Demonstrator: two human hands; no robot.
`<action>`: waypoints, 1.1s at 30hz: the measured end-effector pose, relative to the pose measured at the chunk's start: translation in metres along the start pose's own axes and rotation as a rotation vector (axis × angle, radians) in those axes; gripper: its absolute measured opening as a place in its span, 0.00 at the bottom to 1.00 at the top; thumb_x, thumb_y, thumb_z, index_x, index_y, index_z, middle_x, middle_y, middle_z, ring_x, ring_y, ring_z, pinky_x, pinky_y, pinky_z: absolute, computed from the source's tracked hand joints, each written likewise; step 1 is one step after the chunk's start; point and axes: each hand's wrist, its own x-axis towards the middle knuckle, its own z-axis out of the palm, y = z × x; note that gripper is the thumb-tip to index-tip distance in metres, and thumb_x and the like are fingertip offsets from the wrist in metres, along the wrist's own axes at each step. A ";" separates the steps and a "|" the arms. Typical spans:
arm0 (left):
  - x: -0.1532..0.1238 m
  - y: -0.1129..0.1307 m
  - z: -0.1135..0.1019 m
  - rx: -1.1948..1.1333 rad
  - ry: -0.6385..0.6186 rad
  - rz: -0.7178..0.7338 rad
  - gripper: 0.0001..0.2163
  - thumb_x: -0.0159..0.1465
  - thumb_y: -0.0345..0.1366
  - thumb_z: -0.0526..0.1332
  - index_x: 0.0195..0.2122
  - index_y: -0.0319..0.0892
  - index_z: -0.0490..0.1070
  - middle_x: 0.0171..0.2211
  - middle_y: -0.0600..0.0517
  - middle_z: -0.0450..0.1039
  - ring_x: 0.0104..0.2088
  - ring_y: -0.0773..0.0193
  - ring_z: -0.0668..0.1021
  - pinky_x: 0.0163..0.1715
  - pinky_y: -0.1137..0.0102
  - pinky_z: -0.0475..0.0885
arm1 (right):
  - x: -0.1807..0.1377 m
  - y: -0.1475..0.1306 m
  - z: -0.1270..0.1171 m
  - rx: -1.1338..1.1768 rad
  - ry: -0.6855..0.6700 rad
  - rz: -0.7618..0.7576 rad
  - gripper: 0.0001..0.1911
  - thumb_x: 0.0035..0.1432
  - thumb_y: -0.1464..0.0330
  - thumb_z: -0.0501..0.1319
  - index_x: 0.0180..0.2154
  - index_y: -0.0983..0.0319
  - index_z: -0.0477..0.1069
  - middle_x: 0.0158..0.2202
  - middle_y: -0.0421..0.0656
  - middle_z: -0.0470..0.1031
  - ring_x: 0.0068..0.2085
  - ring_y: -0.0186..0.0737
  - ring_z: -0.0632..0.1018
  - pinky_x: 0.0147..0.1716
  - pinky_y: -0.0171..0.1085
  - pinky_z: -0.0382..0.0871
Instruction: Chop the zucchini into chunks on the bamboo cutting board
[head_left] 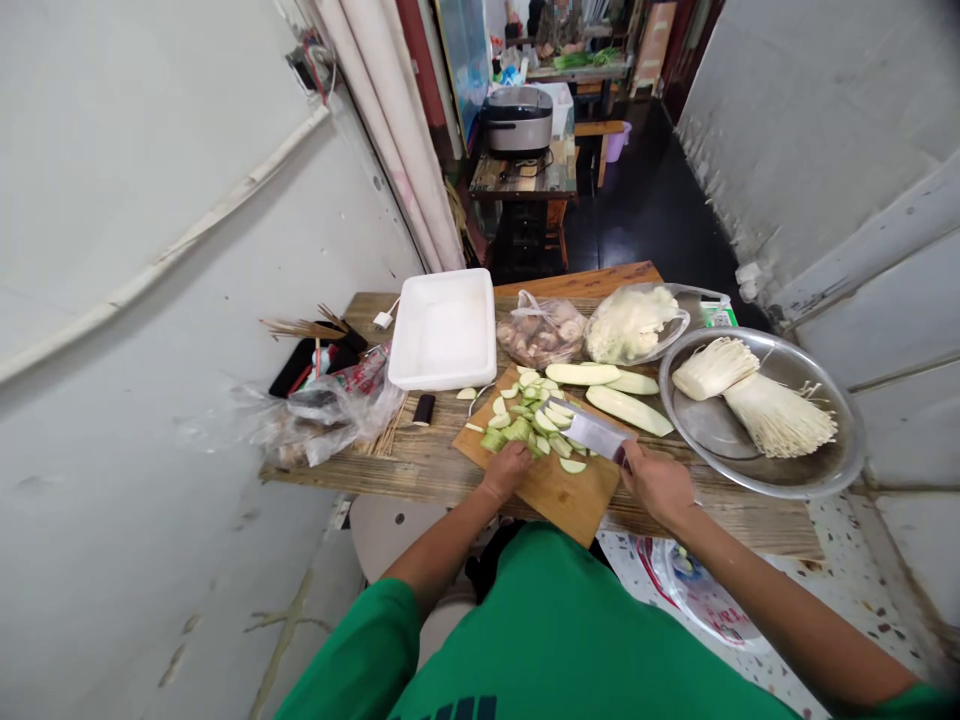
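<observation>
Red writing runs around the clear plastic container (720, 610) at lower right, too small to read. A green-and-white label (720, 314) at right of centre carries a square printed code, and dark slanted bars mark the green shirt (555, 630) at the bottom edge.

At right, a wide metal bowl (844, 450) holds two pale bundles of enoki mushrooms (780, 412). Left of it, one clear bag contains creamy, clustered pieces (634, 322), and beside that a knotted bag holds brown mushrooms (540, 332). A white tub (446, 325) sits left of centre; wooden skewers (304, 328) stick out of a black container (296, 365) farther left.

Centre frame, pale green slices (517, 430) lie heaped on a wooden cutting board (566, 500), with long peeled pieces (628, 408) just beyond its right side. The right hand (660, 485) has its fingers closed around the handle of a cleaver (596, 432), whose blade is against the slices. The left hand (508, 470) is at the heap's near edge, fingers curled; whether they grip a piece cannot be told.
</observation>
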 end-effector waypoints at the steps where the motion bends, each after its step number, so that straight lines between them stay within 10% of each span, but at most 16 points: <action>1: -0.001 0.002 -0.003 0.002 0.012 -0.020 0.13 0.74 0.34 0.52 0.39 0.41 0.76 0.42 0.43 0.76 0.45 0.54 0.77 0.49 0.59 0.77 | 0.000 0.003 0.003 -0.005 0.024 0.009 0.11 0.69 0.63 0.55 0.47 0.62 0.70 0.42 0.48 0.81 0.38 0.42 0.80 0.30 0.37 0.55; 8: 0.007 0.036 -0.038 0.027 0.322 -0.014 0.19 0.74 0.45 0.55 0.63 0.48 0.70 0.63 0.41 0.68 0.64 0.46 0.68 0.65 0.48 0.64 | 0.001 0.007 0.012 -0.041 0.089 -0.038 0.16 0.69 0.68 0.54 0.55 0.65 0.69 0.43 0.52 0.80 0.43 0.47 0.79 0.37 0.37 0.60; 18: 0.058 0.027 -0.043 0.054 0.192 0.139 0.17 0.75 0.40 0.51 0.61 0.50 0.72 0.71 0.46 0.60 0.72 0.48 0.58 0.70 0.40 0.50 | 0.006 -0.007 0.017 0.006 0.050 -0.023 0.20 0.69 0.73 0.50 0.59 0.65 0.68 0.47 0.54 0.79 0.46 0.48 0.79 0.43 0.41 0.64; 27: 0.076 -0.003 -0.042 0.064 0.226 -0.042 0.15 0.72 0.36 0.53 0.54 0.46 0.75 0.68 0.43 0.65 0.70 0.48 0.62 0.68 0.41 0.53 | -0.042 0.043 0.054 0.071 0.158 0.196 0.17 0.67 0.68 0.55 0.55 0.62 0.71 0.43 0.49 0.82 0.41 0.45 0.80 0.37 0.37 0.62; 33: 0.109 0.036 -0.054 0.100 0.123 0.157 0.17 0.73 0.39 0.54 0.60 0.45 0.71 0.66 0.43 0.68 0.68 0.50 0.66 0.68 0.46 0.56 | -0.094 0.062 0.101 0.219 0.184 0.380 0.18 0.66 0.61 0.55 0.54 0.58 0.73 0.38 0.47 0.84 0.34 0.46 0.81 0.32 0.36 0.64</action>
